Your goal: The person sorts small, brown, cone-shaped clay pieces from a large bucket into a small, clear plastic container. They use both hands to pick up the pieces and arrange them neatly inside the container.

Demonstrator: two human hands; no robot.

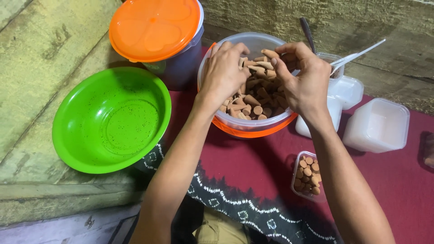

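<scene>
Brown clay-coloured cones (257, 97) fill clear round plastic tub with orange rim (253, 129) on dark red patterned cloth (253, 171). We see left hand (224, 72) dug into pile, fingers curled around several cones; right hand (300, 77) pinching cones at top. Empty green plastic bowl (110, 119) sits left; small clear box of cones (307, 176) near right forearm.

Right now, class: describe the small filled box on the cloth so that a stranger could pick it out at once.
Start at the red cloth and find the big clear tub that both hands reach into. Below it, by the right forearm, sits the small clear box. Unlike the empty white containers nearby, it is packed with upright brown cones.
</scene>
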